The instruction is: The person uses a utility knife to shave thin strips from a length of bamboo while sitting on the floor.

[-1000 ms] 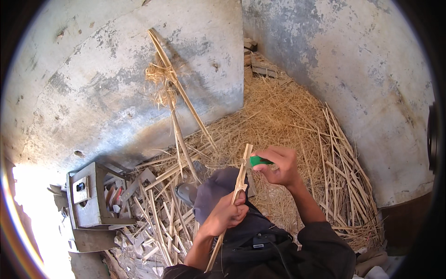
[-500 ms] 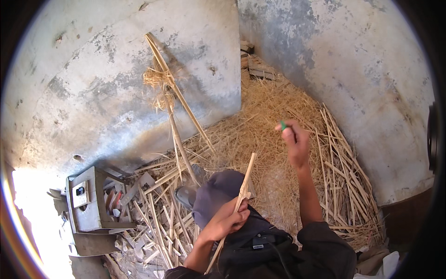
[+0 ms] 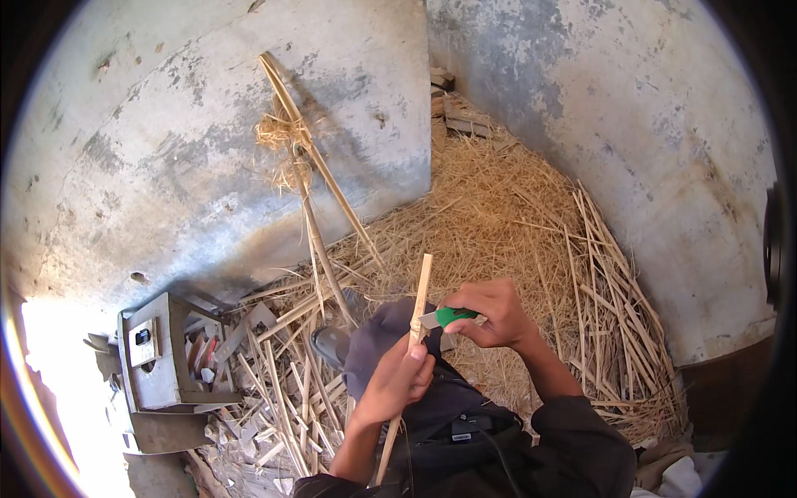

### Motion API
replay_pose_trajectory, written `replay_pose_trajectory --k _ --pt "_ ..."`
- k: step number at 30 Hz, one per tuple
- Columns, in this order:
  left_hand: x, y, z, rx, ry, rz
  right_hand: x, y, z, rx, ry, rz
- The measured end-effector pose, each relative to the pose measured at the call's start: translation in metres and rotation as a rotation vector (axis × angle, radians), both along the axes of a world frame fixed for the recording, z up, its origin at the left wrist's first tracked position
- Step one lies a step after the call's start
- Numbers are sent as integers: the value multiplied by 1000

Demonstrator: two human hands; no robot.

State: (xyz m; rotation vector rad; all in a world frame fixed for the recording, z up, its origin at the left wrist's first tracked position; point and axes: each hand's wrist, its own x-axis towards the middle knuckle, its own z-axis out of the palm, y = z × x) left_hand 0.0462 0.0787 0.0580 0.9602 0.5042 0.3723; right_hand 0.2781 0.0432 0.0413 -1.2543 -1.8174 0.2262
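Note:
My left hand [image 3: 397, 383] is closed around a pale split-bamboo strip [image 3: 422, 286], which stands tilted over my lap with its upper end pointing away from me. A raised node shows on the strip just above my fingers. My right hand [image 3: 491, 314] grips a green-handled knife [image 3: 453, 315]. Its short blade points left and meets the strip at the node, just above my left thumb. Under the strip lies my leg [image 3: 378, 336] in dark trousers.
Shavings [image 3: 498, 191] cover the floor ahead. Cut strips [image 3: 618, 324] lie piled along the right wall, with more strips [image 3: 286, 407] at the left. Tied bamboo poles [image 3: 320, 178] lean on the far wall. A worn wooden stool [image 3: 154, 365] lies on its side at the left.
My right hand has come down and left, bringing the knife blade to the strip. My left hand and the strip have shifted slightly left.

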Motion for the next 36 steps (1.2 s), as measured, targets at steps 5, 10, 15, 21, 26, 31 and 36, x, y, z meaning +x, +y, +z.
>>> replay_pose_trajectory --k 5,10,15,21,26,31,36 --pt "2 1 -5 102 29 9 -1 2 -4 30 -29 -29" --pt "2 0 -7 262 91 31 0 1 1 11 -41 -59" --pt "4 0 -5 306 134 23 3 3 -3 47 -50 -85" --pt "4 0 -5 291 134 22 5 8 -10 124 -59 -97" --pt "6 -1 -3 335 174 12 13 13 -12 132 -3 -154" --pt "6 1 -3 315 175 24 13 16 -10 157 -32 -170" --pt "7 2 -9 311 188 14 21 25 -22 249 -3 -222"
